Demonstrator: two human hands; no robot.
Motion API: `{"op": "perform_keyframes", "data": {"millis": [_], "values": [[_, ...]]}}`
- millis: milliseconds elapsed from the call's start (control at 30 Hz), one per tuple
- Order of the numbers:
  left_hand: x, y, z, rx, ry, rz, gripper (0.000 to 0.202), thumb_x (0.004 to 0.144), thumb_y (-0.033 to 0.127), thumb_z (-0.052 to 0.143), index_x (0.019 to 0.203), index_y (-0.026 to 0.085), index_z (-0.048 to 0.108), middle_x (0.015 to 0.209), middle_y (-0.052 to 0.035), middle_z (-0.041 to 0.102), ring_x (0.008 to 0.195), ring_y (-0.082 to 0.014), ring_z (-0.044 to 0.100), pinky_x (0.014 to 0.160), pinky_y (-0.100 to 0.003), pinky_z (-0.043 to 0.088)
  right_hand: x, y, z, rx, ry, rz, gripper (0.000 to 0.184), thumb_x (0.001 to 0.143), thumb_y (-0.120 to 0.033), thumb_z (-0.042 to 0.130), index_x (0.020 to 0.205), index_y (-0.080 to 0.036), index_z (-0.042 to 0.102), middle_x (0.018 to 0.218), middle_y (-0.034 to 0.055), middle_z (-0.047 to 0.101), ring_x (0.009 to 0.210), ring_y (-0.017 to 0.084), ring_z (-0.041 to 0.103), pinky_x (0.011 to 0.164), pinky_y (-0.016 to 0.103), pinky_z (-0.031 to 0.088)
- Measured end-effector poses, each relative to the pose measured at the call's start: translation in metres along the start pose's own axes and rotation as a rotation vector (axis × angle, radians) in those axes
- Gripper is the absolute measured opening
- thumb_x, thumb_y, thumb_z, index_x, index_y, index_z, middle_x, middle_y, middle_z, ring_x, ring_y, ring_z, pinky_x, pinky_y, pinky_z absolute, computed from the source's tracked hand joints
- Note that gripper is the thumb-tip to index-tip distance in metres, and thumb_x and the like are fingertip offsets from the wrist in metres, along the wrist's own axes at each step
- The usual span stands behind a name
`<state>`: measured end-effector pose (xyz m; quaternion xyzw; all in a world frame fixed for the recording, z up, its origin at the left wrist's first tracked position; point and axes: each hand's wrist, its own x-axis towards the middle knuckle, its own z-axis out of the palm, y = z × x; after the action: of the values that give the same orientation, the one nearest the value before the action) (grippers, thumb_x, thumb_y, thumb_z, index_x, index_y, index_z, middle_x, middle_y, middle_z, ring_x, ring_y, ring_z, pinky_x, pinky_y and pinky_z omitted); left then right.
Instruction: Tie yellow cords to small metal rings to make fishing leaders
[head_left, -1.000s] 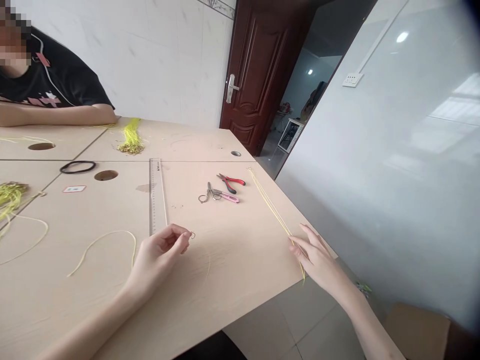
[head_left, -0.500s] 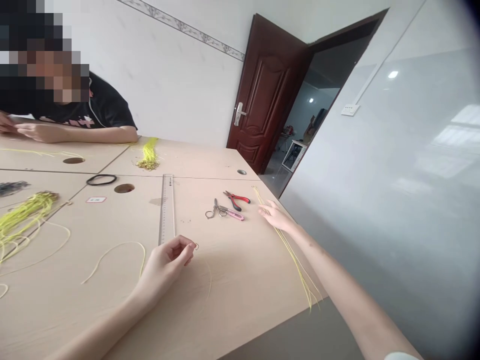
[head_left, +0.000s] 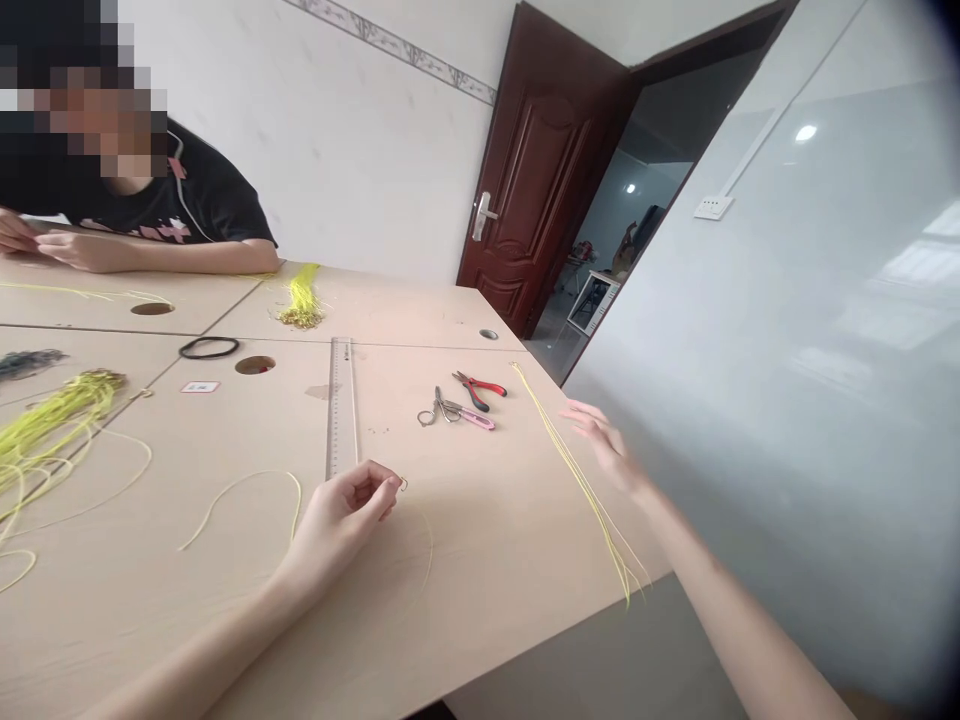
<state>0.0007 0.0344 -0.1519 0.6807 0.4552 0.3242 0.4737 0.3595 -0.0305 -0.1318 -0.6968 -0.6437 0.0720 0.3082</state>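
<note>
My left hand (head_left: pixel 346 512) is closed in a pinch above the table, beside the lower end of the clear ruler (head_left: pixel 342 405). From its fingertips pokes a small curved metal fish hook (head_left: pixel 405 484). A thin pale line (head_left: pixel 431 550) curves faintly below it. Over the table's right edge, my right hand (head_left: pixel 604 445) is open, fingers stretched out and holding nothing. Just left of it lies a bundle of yellow lines (head_left: pixel 564 448), spreading toward the near edge. Red-handled pliers (head_left: pixel 480 390) and small metal scissors (head_left: pixel 439 408) with a pink-handled tool (head_left: pixel 480 420) lie between the hands, farther back.
Yellow line bundles (head_left: pixel 56 420) lie at the left, with another bundle (head_left: pixel 302 300) at the back. A black ring (head_left: pixel 209 348) and a small label (head_left: pixel 200 387) are near a table hole (head_left: pixel 256 366). Across the table sits a person in black (head_left: pixel 217 190).
My right hand has moved right, away from the yellow lines and past the table's edge. The left hand keeps its pinch on the hook. The view has shifted slightly.
</note>
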Motion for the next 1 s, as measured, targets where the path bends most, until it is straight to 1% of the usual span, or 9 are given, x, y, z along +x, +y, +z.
{"op": "perform_keyframes", "data": {"millis": [33,100,167,233,333,467,600,733,1000], "values": [[-0.001,0.000,0.000,0.011,-0.001,-0.004,0.031,0.079,0.048,0.048,0.068,0.019,0.052,0.059,0.0037,0.046,0.054,-0.0115,0.039,0.051,-0.022,0.031,-0.025,-0.004,-0.005,0.001,-0.002,-0.006,0.043,0.096,-0.047,0.035,0.127,-0.021,0.052,0.144,0.0096,0.037,0.130,0.027,0.038,0.106,0.053,0.032],[-0.002,0.000,-0.001,0.035,0.002,-0.013,0.031,0.078,0.049,0.049,0.069,0.019,0.053,0.060,0.0038,0.048,0.055,-0.0117,0.040,0.053,-0.022,0.032,-0.075,-0.011,-0.012,-0.016,-0.022,0.018,0.048,0.094,-0.056,0.030,0.125,-0.028,0.055,0.147,0.0067,0.032,0.131,0.028,0.037,0.107,0.051,0.033],[-0.001,0.000,-0.002,0.062,0.005,-0.023,0.032,0.076,0.051,0.051,0.070,0.020,0.055,0.060,0.0040,0.050,0.056,-0.0122,0.042,0.055,-0.022,0.032,-0.119,-0.016,-0.016,-0.042,-0.042,0.072,0.051,0.092,-0.060,0.028,0.127,-0.033,0.053,0.148,0.0050,0.028,0.133,0.030,0.034,0.105,0.050,0.036],[0.000,0.000,-0.003,0.094,0.005,-0.034,0.033,0.075,0.053,0.053,0.072,0.021,0.056,0.060,0.0043,0.051,0.057,-0.0125,0.043,0.056,-0.022,0.032,-0.153,-0.017,-0.015,-0.069,-0.049,0.126,0.053,0.091,-0.062,0.027,0.131,-0.035,0.049,0.149,0.0052,0.025,0.135,0.031,0.031,0.103,0.051,0.039],[0.002,0.000,-0.004,0.151,0.010,-0.048,0.033,0.073,0.054,0.054,0.072,0.022,0.057,0.062,0.0045,0.055,0.056,-0.0126,0.044,0.056,-0.022,0.032,-0.182,-0.015,-0.011,-0.097,-0.048,0.174,0.057,0.090,-0.064,0.025,0.134,-0.034,0.046,0.149,0.0062,0.022,0.134,0.032,0.032,0.102,0.052,0.040],[0.002,0.002,-0.004,0.216,0.042,-0.044,0.032,0.070,0.054,0.054,0.068,0.022,0.057,0.062,0.0041,0.057,0.057,-0.0131,0.046,0.056,-0.022,0.033,-0.195,-0.014,-0.004,-0.098,-0.032,0.181,0.061,0.090,-0.066,0.019,0.135,-0.033,0.044,0.150,0.0059,0.020,0.134,0.030,0.032,0.104,0.051,0.038],[0.002,0.001,-0.005,0.240,0.053,-0.022,0.033,0.069,0.055,0.053,0.066,0.022,0.057,0.063,0.0032,0.059,0.061,-0.0144,0.051,0.058,-0.021,0.038,-0.195,-0.019,0.003,-0.092,-0.046,0.159,0.060,0.090,-0.065,0.021,0.134,-0.033,0.045,0.150,0.0046,0.020,0.137,0.030,0.028,0.106,0.051,0.037],[0.002,-0.002,-0.004,0.244,0.065,-0.011,0.030,0.071,0.052,0.054,0.069,0.023,0.058,0.064,0.0026,0.060,0.066,-0.0164,0.055,0.058,-0.021,0.040,-0.193,-0.023,0.007,-0.100,-0.052,0.140,0.057,0.090,-0.064,0.024,0.130,-0.033,0.050,0.149,0.0045,0.021,0.137,0.032,0.026,0.108,0.053,0.033],[0.002,-0.006,-0.006,0.242,0.030,0.008,0.026,0.076,0.049,0.054,0.074,0.023,0.058,0.067,0.0035,0.060,0.072,-0.0167,0.056,0.063,-0.022,0.039,-0.196,-0.014,0.002,-0.112,-0.001,0.174,0.052,0.094,-0.058,0.023,0.126,-0.031,0.053,0.148,0.0069,0.024,0.133,0.030,0.035,0.101,0.049,0.043]]}}
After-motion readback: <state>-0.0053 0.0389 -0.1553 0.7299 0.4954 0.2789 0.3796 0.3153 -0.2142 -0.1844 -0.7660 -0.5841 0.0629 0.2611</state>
